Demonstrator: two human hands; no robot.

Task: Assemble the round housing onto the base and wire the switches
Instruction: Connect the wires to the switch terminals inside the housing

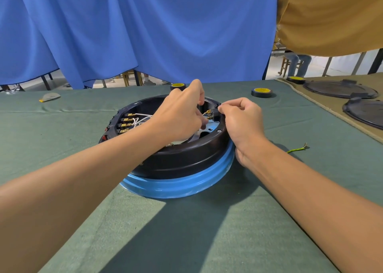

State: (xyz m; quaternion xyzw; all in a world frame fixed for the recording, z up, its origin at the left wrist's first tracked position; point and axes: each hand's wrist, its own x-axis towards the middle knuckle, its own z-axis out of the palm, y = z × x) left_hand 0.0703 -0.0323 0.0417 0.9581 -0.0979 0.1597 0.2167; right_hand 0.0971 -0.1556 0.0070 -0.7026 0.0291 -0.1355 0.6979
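Forearms (83, 179) enter from below; my left hand (178, 115), curled inside the round housing (186, 158) on the blue base (182, 186) mid-frame, seems to pinch a white wire (206, 100); right hand (242, 123) pinches its rim beside a switch (214, 114).

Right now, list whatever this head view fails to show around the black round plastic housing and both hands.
Head view:
Left hand fingertips: curled behind the hand's own back; what they grip is hidden.
Right hand pinch at the black round plastic housing rim: contents too small to tell.
Black switch block: partly covered by both hands.
Housing's near interior: hidden by left forearm and near wall.
Dark round lids: cut off by the right edge.
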